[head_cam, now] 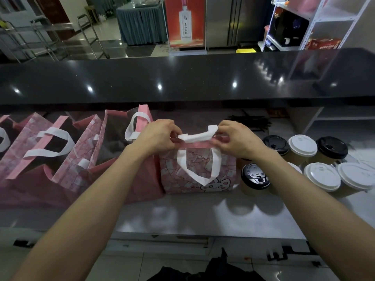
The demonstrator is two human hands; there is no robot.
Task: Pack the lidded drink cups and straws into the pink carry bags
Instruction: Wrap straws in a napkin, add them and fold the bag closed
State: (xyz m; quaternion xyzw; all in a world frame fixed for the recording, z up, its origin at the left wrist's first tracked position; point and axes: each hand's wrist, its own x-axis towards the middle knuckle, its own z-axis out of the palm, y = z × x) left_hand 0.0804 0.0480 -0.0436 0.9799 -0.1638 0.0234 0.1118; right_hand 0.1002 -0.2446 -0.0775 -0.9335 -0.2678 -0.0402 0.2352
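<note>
A pink carry bag (197,173) with a cartoon print and white handles stands upright in front of me on the grey worktop (182,216). My left hand (157,136) pinches the left end of its top rim. At the right end of that rim my right hand (237,138) pinches too, and the mouth is pressed together. Right of the bag stand several lidded paper cups: one black-lidded (254,177) nearest, white-lidded ones (322,177) beyond. Black straws (251,120) lie in a pile behind the cups.
Several more pink bags (67,151) stand open in a row to the left, touching the held one. A raised black counter (182,80) runs across behind the worktop. A white shelf (334,116) sits at the far right.
</note>
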